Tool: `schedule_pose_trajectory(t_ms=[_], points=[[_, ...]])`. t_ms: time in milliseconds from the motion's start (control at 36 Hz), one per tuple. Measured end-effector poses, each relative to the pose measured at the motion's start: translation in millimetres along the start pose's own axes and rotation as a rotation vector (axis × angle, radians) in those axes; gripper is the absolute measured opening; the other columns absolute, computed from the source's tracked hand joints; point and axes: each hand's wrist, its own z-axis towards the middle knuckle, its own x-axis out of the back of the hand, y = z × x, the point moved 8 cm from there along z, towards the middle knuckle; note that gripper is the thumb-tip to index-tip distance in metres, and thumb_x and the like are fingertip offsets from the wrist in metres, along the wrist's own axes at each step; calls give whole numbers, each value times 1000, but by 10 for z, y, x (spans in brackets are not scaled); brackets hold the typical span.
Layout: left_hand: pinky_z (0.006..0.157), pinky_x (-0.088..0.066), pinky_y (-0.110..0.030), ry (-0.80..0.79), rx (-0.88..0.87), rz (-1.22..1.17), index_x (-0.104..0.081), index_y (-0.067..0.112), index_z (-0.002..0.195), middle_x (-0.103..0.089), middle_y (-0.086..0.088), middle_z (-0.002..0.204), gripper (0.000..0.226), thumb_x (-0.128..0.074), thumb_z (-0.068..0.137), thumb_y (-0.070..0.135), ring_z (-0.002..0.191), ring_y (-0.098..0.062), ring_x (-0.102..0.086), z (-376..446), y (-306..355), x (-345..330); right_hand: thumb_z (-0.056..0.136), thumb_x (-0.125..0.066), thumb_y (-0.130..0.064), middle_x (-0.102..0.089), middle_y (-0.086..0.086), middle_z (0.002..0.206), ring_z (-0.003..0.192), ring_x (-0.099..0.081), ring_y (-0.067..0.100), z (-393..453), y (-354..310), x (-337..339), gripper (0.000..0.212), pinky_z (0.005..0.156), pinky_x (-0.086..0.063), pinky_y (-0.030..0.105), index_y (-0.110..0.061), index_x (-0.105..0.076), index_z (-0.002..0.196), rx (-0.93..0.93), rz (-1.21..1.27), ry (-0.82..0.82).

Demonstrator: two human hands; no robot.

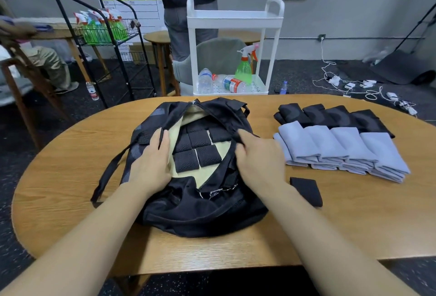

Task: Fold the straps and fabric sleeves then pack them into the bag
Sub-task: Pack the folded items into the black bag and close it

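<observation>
Packing judged partly done: folded straps [198, 148] lie in rows inside the bag [200, 210], its mouth held open by left hand [151, 161] and right hand [259, 159], fingers curled on the rims; one strap [306, 190] and folded sleeves [342, 144] remain on the bench [354, 225].

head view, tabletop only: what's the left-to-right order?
Bag's loose strap → left hand → folded black straps in the open bag → right hand → lone folded black piece → row of folded light-blue sleeves.
</observation>
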Motion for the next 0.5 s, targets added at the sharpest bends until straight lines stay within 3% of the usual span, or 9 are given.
schedule_pose_trajectory(t_ms=[167, 278, 361, 500], points=[[60, -38, -29, 37, -5, -20, 7, 17, 155, 15, 3, 161, 94, -59, 88, 10, 126, -27, -44, -5, -35, -11, 99, -42, -18, -32, -2, 61, 69, -40, 26, 303, -146, -568, 37, 68, -23, 31, -19, -25, 66, -110, -15, -207], [60, -37, -28, 55, -17, -44, 5, 16, 155, 13, 2, 162, 94, -60, 88, 10, 129, -27, -41, 5, -44, -25, 97, -44, -12, -32, -3, 62, 68, -40, 22, 319, -1, -825, 38, 72, -25, 28, -20, -25, 65, -144, -77, -322], [59, -37, -27, 67, -17, -54, 5, 16, 155, 13, 3, 162, 95, -61, 87, 11, 130, -27, -41, 9, -58, -22, 94, -44, -6, -34, -4, 61, 56, -31, 18, 321, 7, -913, 37, 76, -23, 31, -20, -26, 65, -61, -216, -388], [59, -38, -28, 63, -14, -43, 6, 16, 155, 13, 3, 161, 92, -58, 89, 12, 130, -25, -39, 11, -72, -25, 90, -45, -5, -37, -5, 58, 53, -30, 13, 253, -82, -915, 33, 97, -25, 36, -20, -31, 64, 196, -461, -445]])
